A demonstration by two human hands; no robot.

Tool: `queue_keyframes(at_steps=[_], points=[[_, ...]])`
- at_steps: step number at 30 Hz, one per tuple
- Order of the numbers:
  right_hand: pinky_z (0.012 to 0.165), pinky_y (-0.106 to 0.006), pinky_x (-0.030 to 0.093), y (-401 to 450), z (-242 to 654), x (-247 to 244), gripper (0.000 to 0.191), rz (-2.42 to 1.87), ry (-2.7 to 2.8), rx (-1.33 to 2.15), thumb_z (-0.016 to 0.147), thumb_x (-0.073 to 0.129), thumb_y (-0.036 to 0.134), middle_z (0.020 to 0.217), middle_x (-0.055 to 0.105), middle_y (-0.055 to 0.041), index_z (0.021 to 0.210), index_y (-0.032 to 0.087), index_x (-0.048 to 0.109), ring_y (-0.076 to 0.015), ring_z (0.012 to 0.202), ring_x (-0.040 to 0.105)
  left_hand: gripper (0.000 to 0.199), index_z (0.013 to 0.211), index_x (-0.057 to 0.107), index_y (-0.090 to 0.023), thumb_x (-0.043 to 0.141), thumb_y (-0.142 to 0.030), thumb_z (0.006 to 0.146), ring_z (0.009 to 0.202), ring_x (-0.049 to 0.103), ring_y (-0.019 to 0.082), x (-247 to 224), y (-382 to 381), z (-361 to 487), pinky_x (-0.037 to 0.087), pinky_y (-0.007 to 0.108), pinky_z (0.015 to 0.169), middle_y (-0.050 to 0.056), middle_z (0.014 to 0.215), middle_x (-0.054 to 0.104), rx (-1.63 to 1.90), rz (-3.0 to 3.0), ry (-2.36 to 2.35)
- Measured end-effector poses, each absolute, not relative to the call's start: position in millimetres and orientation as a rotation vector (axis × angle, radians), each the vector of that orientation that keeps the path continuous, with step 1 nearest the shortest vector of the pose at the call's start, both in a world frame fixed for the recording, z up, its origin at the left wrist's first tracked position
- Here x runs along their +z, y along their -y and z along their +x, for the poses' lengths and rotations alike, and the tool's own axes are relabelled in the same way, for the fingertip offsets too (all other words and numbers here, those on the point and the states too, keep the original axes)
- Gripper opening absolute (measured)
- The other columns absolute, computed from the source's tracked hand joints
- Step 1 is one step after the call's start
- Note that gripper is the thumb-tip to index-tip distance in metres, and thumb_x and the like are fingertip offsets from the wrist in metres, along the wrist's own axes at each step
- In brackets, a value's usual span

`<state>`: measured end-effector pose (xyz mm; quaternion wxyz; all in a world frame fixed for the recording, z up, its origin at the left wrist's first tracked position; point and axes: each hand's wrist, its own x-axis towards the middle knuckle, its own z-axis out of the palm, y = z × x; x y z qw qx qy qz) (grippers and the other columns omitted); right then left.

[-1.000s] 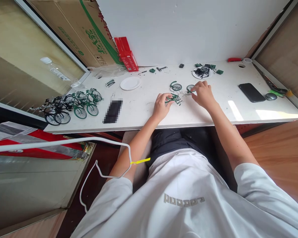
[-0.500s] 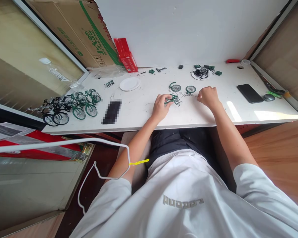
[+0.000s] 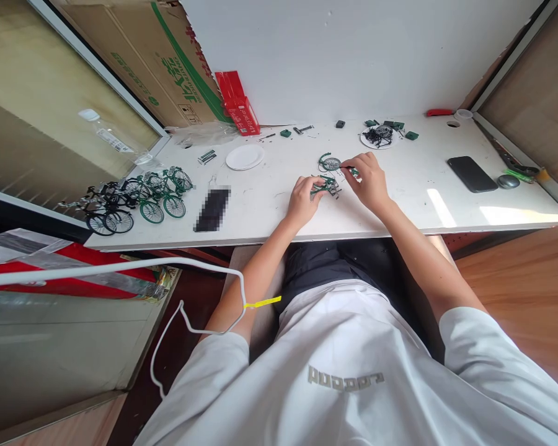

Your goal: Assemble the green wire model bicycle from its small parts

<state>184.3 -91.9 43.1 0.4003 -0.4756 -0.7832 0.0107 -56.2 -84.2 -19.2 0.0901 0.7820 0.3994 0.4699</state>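
Note:
My left hand (image 3: 304,199) is closed, thumb and fingers pinching a small green model bicycle frame (image 3: 326,184) just above the table. To its right, my right hand (image 3: 368,181) is also closed, its fingertips around a thin dark piece (image 3: 346,167) whose exact kind is too small to tell. That piece points left, close to a small spoked wheel (image 3: 330,163) with a curved green mudguard (image 3: 324,156) beside it. Another green part (image 3: 354,173) is mostly covered by my right fingers.
Several assembled model bicycles (image 3: 162,195) stand at the left. Farther back are a white plate (image 3: 244,157), a red box (image 3: 246,118) and a dish of black parts (image 3: 379,136). A black phone (image 3: 472,174) lies at the right, and a white cable (image 3: 181,263) hangs in front.
My right hand has moved left toward my left hand and the wheel, now covering most of the second wheel. My left hand keeps the bicycle frame in nearly the same place.

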Motion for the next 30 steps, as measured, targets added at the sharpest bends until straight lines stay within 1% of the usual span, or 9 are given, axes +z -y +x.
queue_keyframes(at_steps=[2, 5, 6, 11, 15, 17, 22, 26, 30], points=[[0.097, -0.053, 0.059, 94.1, 176.7, 35.3, 0.046, -1.154, 1.974, 0.054, 0.117, 0.045, 0.063, 0.117, 0.072, -0.0155, 0.132, 0.03, 0.074, -0.0372, 0.119, 0.061, 0.024, 0.122, 0.07, -0.024, 0.08, -0.016, 0.101, 0.116, 0.073, 0.027, -19.3, 84.3, -55.7, 0.063, 0.043, 0.103, 0.009, 0.117, 0.079, 1.394, 2.328, -1.192], [0.103, -0.054, 0.056, 93.5, 168.9, 20.1, 0.055, -1.117, 1.932, 0.058, 0.12, 0.031, 0.062, 0.113, 0.07, -0.0154, 0.126, 0.028, 0.074, -0.0355, 0.114, 0.062, 0.025, 0.122, 0.07, -0.024, 0.081, -0.016, 0.1, 0.116, 0.073, 0.027, -20.8, 83.2, -55.3, 0.063, 0.044, 0.103, 0.009, 0.117, 0.08, 1.399, 2.334, -1.197], [0.104, -0.054, 0.055, 92.6, 167.4, 15.4, 0.056, -1.113, 1.922, 0.055, 0.12, 0.029, 0.061, 0.112, 0.07, -0.0154, 0.124, 0.028, 0.074, -0.0351, 0.112, 0.062, 0.024, 0.121, 0.071, -0.023, 0.081, -0.016, 0.101, 0.116, 0.073, 0.027, -21.4, 82.6, -55.2, 0.063, 0.044, 0.103, 0.009, 0.117, 0.08, 1.401, 2.341, -1.192], [0.107, -0.053, 0.054, 87.7, 164.5, 5.1, 0.046, -1.145, 1.878, 0.034, 0.12, 0.036, 0.057, 0.112, 0.068, -0.0141, 0.125, 0.03, 0.072, -0.0349, 0.113, 0.064, 0.019, 0.118, 0.072, -0.023, 0.079, -0.017, 0.102, 0.117, 0.072, 0.029, -22.1, 81.4, -55.6, 0.063, 0.046, 0.103, 0.009, 0.117, 0.08, 1.389, 2.38, -1.167], [0.106, -0.056, 0.054, 86.9, 162.5, 5.5, 0.041, -1.124, 1.891, 0.098, 0.119, 0.035, 0.041, 0.109, 0.068, -0.0141, 0.124, 0.03, 0.074, -0.0356, 0.114, 0.064, 0.016, 0.117, 0.072, -0.024, 0.078, -0.019, 0.103, 0.118, 0.072, 0.029, -19.8, 82.6, -55.8, 0.062, 0.047, 0.103, 0.009, 0.118, 0.081, 1.372, 2.383, -1.176], [0.106, -0.056, 0.055, 87.8, 161.3, 5.4, 0.037, -1.126, 1.878, 0.108, 0.116, 0.039, 0.037, 0.111, 0.068, -0.0147, 0.124, 0.029, 0.074, -0.0359, 0.115, 0.064, 0.015, 0.117, 0.073, -0.024, 0.077, -0.02, 0.104, 0.117, 0.071, 0.029, -19.3, 82.8, -55.8, 0.062, 0.047, 0.104, 0.01, 0.117, 0.081, 1.384, 2.383, -1.169], [0.106, -0.058, 0.056, 89.7, 160.2, 3.8, 0.028, -1.184, 1.899, 0.096, 0.112, 0.052, 0.039, 0.118, 0.068, -0.0158, 0.127, 0.03, 0.073, -0.0371, 0.12, 0.061, 0.015, 0.117, 0.073, -0.025, 0.077, -0.02, 0.103, 0.116, 0.071, 0.03, -20.1, 82.0, -55.6, 0.061, 0.048, 0.104, 0.009, 0.116, 0.081, 1.392, 2.384, -1.187], [0.105, -0.056, 0.056, 87.9, 160.5, 2.2, 0.025, -1.218, 1.937, 0.079, 0.111, 0.056, 0.039, 0.123, 0.067, -0.0166, 0.127, 0.029, 0.072, -0.0369, 0.122, 0.06, 0.015, 0.117, 0.072, -0.024, 0.077, -0.02, 0.104, 0.116, 0.071, 0.03, -20.8, 81.6, -55.9, 0.061, 0.047, 0.103, 0.009, 0.116, 0.08, 1.385, 2.404, -1.186], [0.105, -0.055, 0.057, 88.0, 160.2, 2.9, 0.026, -1.223, 1.943, 0.071, 0.11, 0.056, 0.037, 0.123, 0.067, -0.0167, 0.128, 0.029, 0.073, -0.0369, 0.122, 0.06, 0.015, 0.118, 0.072, -0.024, 0.077, -0.02, 0.105, 0.115, 0.071, 0.029, -21.4, 81.5, -56.4, 0.06, 0.047, 0.103, 0.009, 0.116, 0.08, 1.388, 2.41, -1.169]])
